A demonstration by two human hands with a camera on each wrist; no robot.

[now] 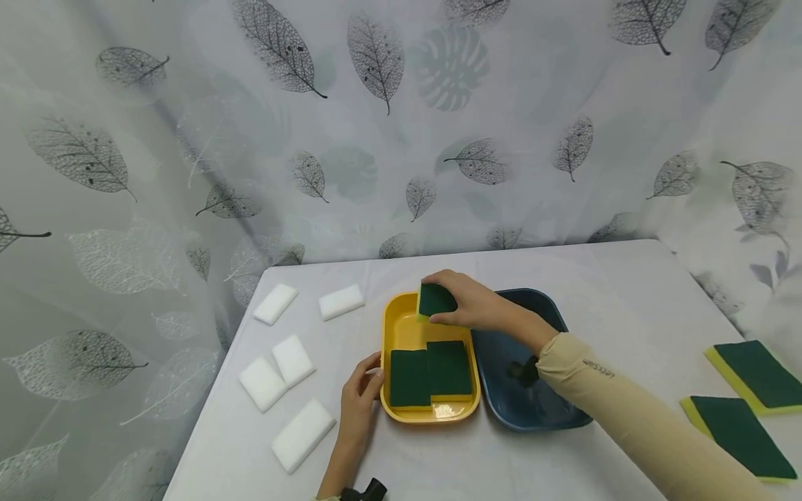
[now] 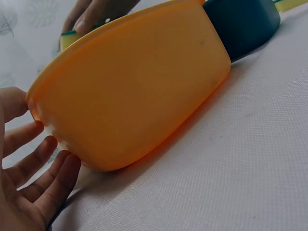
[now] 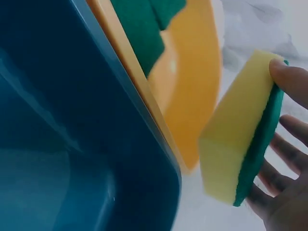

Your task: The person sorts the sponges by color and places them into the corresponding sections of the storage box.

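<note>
My right hand [image 1: 473,303] grips a green-and-yellow scouring sponge [image 3: 243,130] by its edges, thumb on one side and fingers on the other. The sponge tilts over the far end of a yellow tub [image 1: 401,327]. Two more sponges [image 1: 410,376] lie side by side inside the tub's near half, green faces up. At the tub's left side is my left hand [image 1: 360,396]. Its thumb is at the rim and its fingers [image 2: 33,166] lie against the outer wall.
A dark blue tub [image 1: 532,417] stands against the yellow one on its right, partly hidden by the right arm. Several white sponge blocks [image 1: 303,435] lie on the left of the white-covered table [image 1: 476,466]. Two green-and-yellow sponges [image 1: 739,431] lie at the far right.
</note>
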